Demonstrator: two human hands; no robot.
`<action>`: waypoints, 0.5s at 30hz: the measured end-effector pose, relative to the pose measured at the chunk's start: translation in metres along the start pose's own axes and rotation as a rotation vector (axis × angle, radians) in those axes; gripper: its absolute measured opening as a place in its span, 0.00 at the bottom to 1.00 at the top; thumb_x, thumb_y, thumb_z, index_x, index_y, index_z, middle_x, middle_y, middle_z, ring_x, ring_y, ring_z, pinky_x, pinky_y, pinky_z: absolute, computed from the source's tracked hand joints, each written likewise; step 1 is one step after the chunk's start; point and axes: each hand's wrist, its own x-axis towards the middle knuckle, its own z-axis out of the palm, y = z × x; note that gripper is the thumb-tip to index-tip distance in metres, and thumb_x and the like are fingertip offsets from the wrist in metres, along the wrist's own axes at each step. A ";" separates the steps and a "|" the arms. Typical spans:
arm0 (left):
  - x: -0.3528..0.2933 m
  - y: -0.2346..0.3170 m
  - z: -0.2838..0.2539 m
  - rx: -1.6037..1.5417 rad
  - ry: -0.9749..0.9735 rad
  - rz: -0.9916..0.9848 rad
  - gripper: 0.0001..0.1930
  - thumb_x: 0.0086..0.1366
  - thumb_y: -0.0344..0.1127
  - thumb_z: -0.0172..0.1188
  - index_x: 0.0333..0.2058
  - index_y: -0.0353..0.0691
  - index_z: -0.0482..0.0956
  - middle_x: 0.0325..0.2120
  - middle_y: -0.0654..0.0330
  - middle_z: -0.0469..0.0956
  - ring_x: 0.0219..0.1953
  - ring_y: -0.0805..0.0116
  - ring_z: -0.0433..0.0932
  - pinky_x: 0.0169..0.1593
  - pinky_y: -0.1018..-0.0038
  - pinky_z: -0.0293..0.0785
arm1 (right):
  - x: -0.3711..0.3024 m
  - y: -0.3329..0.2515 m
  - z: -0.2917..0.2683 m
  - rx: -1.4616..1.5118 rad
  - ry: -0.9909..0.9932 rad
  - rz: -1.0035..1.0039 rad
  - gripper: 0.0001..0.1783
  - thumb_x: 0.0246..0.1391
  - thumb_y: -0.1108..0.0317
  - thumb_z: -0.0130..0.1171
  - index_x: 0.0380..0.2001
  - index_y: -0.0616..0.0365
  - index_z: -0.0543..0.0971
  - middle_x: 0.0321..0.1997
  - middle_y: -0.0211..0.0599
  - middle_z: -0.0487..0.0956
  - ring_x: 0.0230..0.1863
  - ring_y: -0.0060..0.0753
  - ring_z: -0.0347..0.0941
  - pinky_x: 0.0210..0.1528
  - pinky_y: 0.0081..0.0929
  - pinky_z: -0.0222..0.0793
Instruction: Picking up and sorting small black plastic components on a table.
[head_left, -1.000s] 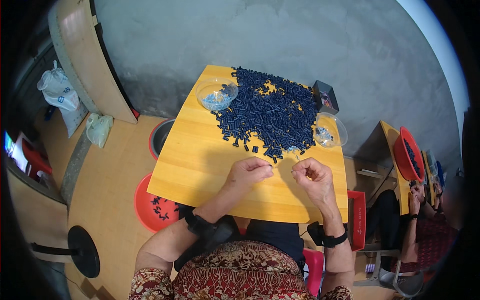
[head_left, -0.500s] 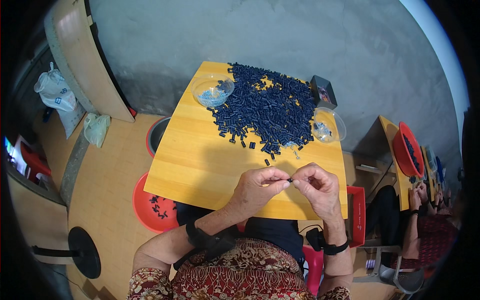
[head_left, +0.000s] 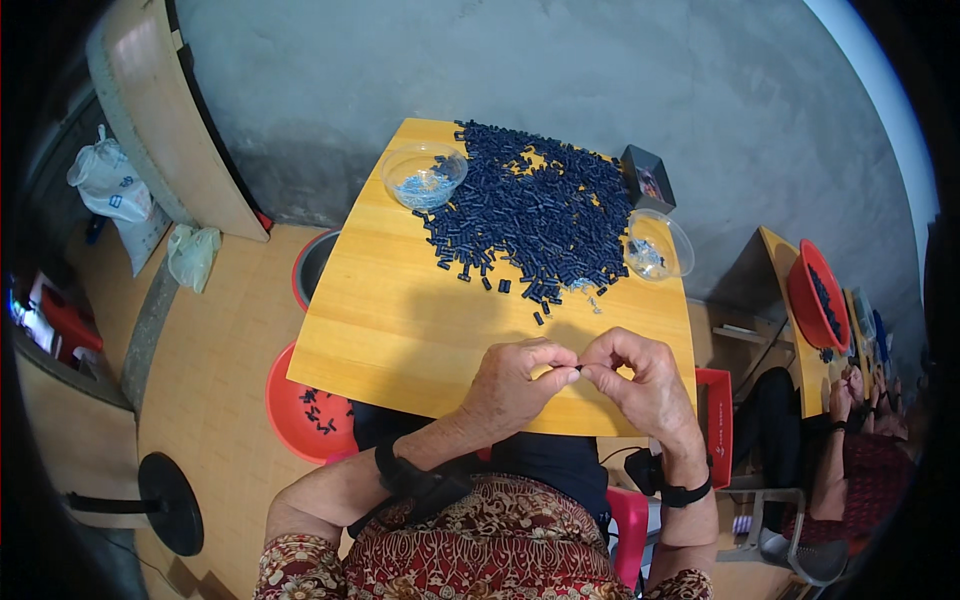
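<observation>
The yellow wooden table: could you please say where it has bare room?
On the table, the widest bare patch lies between its left edge, the left hand and the round clear bowl. A smaller one lies between the right hand and the round clear dish. A heap of small black pieces crowds the far middle.

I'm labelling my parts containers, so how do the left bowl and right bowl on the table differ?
Place: the left bowl stands left of the black pile; the right bowl is right of it, closer to the person.
Contents: the left bowl holds bluish bits; the right bowl's bits look more silvery.
Shared: both are round, see-through and on the yellow table.
</observation>
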 end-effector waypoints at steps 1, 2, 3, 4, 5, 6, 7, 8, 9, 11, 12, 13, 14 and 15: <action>0.000 -0.001 -0.001 -0.019 -0.012 0.007 0.09 0.59 0.33 0.62 0.35 0.32 0.81 0.29 0.58 0.81 0.34 0.72 0.79 0.40 0.76 0.73 | 0.001 0.002 0.000 0.040 -0.016 0.028 0.03 0.49 0.78 0.60 0.28 0.62 0.76 0.23 0.30 0.75 0.27 0.21 0.71 0.31 0.21 0.67; 0.000 -0.002 -0.002 -0.038 -0.024 0.014 0.09 0.60 0.33 0.62 0.35 0.33 0.81 0.29 0.60 0.81 0.33 0.74 0.79 0.39 0.76 0.73 | 0.000 0.006 0.002 0.038 -0.016 0.031 0.03 0.49 0.78 0.60 0.28 0.62 0.76 0.23 0.30 0.75 0.27 0.21 0.71 0.31 0.21 0.67; 0.001 -0.002 -0.002 -0.037 -0.025 0.014 0.09 0.60 0.33 0.62 0.35 0.33 0.81 0.29 0.60 0.81 0.33 0.74 0.79 0.39 0.76 0.73 | -0.001 0.011 0.004 0.106 0.007 0.051 0.04 0.48 0.79 0.60 0.29 0.62 0.77 0.24 0.29 0.75 0.28 0.20 0.71 0.32 0.21 0.67; 0.001 -0.003 0.000 -0.134 -0.032 -0.090 0.09 0.60 0.34 0.61 0.36 0.33 0.81 0.29 0.62 0.81 0.33 0.76 0.78 0.40 0.77 0.73 | -0.002 0.013 0.005 0.174 0.031 0.072 0.05 0.48 0.79 0.61 0.31 0.62 0.77 0.25 0.29 0.75 0.30 0.20 0.71 0.33 0.21 0.67; 0.002 -0.005 0.000 -0.231 -0.039 -0.195 0.10 0.61 0.34 0.61 0.36 0.34 0.81 0.29 0.64 0.81 0.34 0.78 0.77 0.40 0.77 0.73 | -0.004 0.011 0.007 0.175 0.032 0.072 0.05 0.48 0.79 0.61 0.31 0.62 0.77 0.25 0.29 0.75 0.30 0.20 0.71 0.33 0.21 0.67; 0.004 -0.008 0.000 -0.230 -0.037 -0.196 0.10 0.61 0.34 0.61 0.36 0.34 0.81 0.29 0.64 0.81 0.34 0.78 0.77 0.40 0.77 0.73 | -0.005 0.008 0.011 0.223 0.084 0.064 0.06 0.48 0.79 0.61 0.32 0.63 0.78 0.26 0.29 0.76 0.31 0.20 0.71 0.35 0.20 0.67; 0.005 -0.013 -0.001 -0.337 -0.058 -0.206 0.10 0.61 0.34 0.61 0.37 0.34 0.81 0.30 0.65 0.80 0.35 0.79 0.76 0.41 0.78 0.72 | -0.005 0.006 0.013 0.272 0.137 0.057 0.07 0.48 0.79 0.61 0.32 0.63 0.78 0.28 0.30 0.76 0.32 0.20 0.71 0.37 0.20 0.68; 0.006 -0.015 -0.001 -0.445 -0.078 -0.216 0.11 0.61 0.34 0.61 0.39 0.34 0.80 0.31 0.65 0.80 0.36 0.80 0.75 0.42 0.79 0.71 | -0.006 0.009 0.013 0.272 0.136 0.056 0.07 0.48 0.79 0.61 0.32 0.63 0.78 0.28 0.30 0.76 0.32 0.20 0.71 0.37 0.20 0.68; 0.006 -0.013 -0.002 -0.443 -0.076 -0.217 0.11 0.61 0.34 0.61 0.39 0.34 0.80 0.31 0.65 0.80 0.36 0.80 0.75 0.42 0.79 0.71 | -0.007 0.013 0.014 0.230 0.197 -0.010 0.08 0.47 0.79 0.62 0.33 0.64 0.78 0.30 0.32 0.77 0.32 0.22 0.72 0.37 0.21 0.68; 0.004 -0.009 -0.002 -0.563 -0.104 -0.261 0.11 0.61 0.34 0.61 0.40 0.34 0.80 0.33 0.64 0.80 0.38 0.79 0.75 0.45 0.79 0.70 | -0.008 0.014 0.015 0.190 0.256 -0.078 0.09 0.46 0.80 0.62 0.34 0.65 0.78 0.31 0.35 0.77 0.32 0.24 0.72 0.38 0.21 0.68; 0.004 -0.009 -0.001 -0.564 -0.107 -0.259 0.11 0.61 0.34 0.61 0.40 0.34 0.80 0.33 0.64 0.80 0.38 0.79 0.75 0.45 0.79 0.70 | -0.009 0.013 0.014 0.080 0.274 -0.147 0.09 0.46 0.80 0.62 0.34 0.65 0.78 0.31 0.37 0.77 0.32 0.27 0.73 0.38 0.22 0.68; 0.004 -0.009 -0.001 -0.568 -0.112 -0.259 0.11 0.61 0.34 0.61 0.40 0.34 0.80 0.33 0.64 0.79 0.38 0.79 0.75 0.45 0.79 0.69 | -0.010 0.011 0.013 -0.029 0.291 -0.216 0.09 0.45 0.80 0.61 0.33 0.65 0.78 0.32 0.39 0.77 0.32 0.29 0.73 0.38 0.23 0.69; 0.004 -0.009 0.000 -0.572 -0.118 -0.258 0.11 0.61 0.34 0.60 0.39 0.34 0.80 0.33 0.63 0.79 0.38 0.79 0.74 0.46 0.79 0.69 | -0.011 0.008 0.013 -0.031 0.293 -0.216 0.09 0.45 0.80 0.61 0.33 0.65 0.78 0.32 0.39 0.77 0.32 0.29 0.73 0.38 0.23 0.69; 0.003 -0.008 0.001 -0.571 -0.118 -0.256 0.11 0.61 0.34 0.60 0.39 0.34 0.80 0.33 0.63 0.79 0.38 0.79 0.74 0.46 0.79 0.69 | -0.012 0.005 0.015 -0.067 0.313 -0.235 0.09 0.44 0.81 0.61 0.33 0.65 0.78 0.31 0.40 0.77 0.33 0.32 0.74 0.38 0.25 0.69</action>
